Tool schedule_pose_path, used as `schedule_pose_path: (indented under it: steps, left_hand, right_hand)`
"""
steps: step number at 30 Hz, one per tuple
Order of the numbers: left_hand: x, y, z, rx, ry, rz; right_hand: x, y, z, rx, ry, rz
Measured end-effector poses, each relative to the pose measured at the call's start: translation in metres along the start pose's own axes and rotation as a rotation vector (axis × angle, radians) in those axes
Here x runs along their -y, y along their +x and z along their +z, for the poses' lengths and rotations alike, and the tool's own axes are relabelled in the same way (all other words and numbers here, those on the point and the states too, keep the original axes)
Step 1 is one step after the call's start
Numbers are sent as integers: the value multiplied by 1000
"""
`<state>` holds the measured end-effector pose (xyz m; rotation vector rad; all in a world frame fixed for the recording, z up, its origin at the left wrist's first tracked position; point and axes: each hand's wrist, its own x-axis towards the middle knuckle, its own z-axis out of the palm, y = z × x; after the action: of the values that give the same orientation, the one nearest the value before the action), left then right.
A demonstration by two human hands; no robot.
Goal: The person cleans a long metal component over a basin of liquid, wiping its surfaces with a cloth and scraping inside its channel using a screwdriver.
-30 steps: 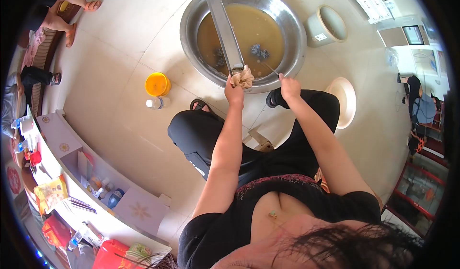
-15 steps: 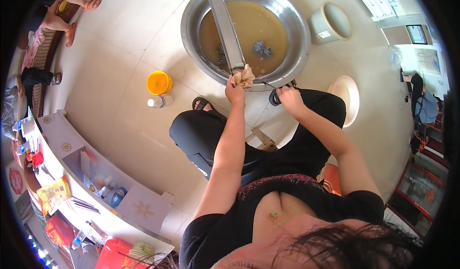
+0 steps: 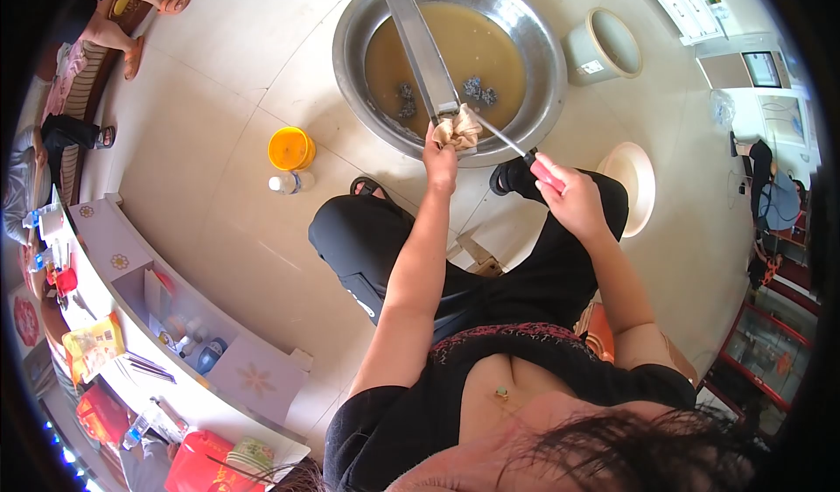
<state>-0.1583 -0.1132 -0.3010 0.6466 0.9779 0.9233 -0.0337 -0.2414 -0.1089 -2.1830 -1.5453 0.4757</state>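
My left hand [image 3: 440, 164] is closed around the near end of a long grey metal bar [image 3: 411, 41], with a crumpled beige cloth [image 3: 457, 130] bunched there. The bar lies slanted across a wide metal basin [image 3: 547, 98] of murky brown water [image 3: 442, 45]. In my right hand [image 3: 573, 199] is a screwdriver [image 3: 549, 173] with a red and black handle. Its thin shaft points up and left to the bar's end beside the cloth; whether the tip touches the bar I cannot tell. Dark grey scrubber-like clumps [image 3: 479, 91] sit in the water.
A yellow tub [image 3: 291, 149] and a clear bottle [image 3: 291, 182] stand left on the tiled floor. Right are a grey bucket [image 3: 604, 45] and a pale basin [image 3: 643, 190]. A cluttered counter [image 3: 175, 352] runs along the left. Another person's legs [image 3: 122, 24] show at the upper left.
My right hand has moved right and down, bringing the screwdriver's handle and shaft into clear sight. My left hand, the cloth and the bar's near end have shifted slightly right.
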Motion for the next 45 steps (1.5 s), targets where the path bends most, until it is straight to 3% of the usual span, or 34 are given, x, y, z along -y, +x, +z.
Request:
schedule_pose_path:
  steps: [4,10,19,22,29,40,43,45]
  left_hand:
    - [-3,-5,4,-5,45,-24]
    - [11,-6,7,-18,-80,20]
    - [3,-10,-3,-10,-95,-183]
    - [-7,-16,-1,21,-110,-247]
    - [12,-13,-7,143,-113,-327]
    - [31,-14,-7,139,49,-500]
    - [60,-1,-22,-44,141,-605]
    - [70,6,-34,-342,77,-609]
  right_hand:
    - [14,1,2,84,-279,-45]
    - [24,-2,37,16,-627,-191]
    - [-12,61,8,132,-277,-302]
    - [-15,52,16,88,-325,-379]
    - [7,10,-2,18,-484,-194]
    - [-8,21,6,140,-489,-212]
    - [-28,31,26,194,-481,-242]
    - [-35,38,45,227,-472,-272]
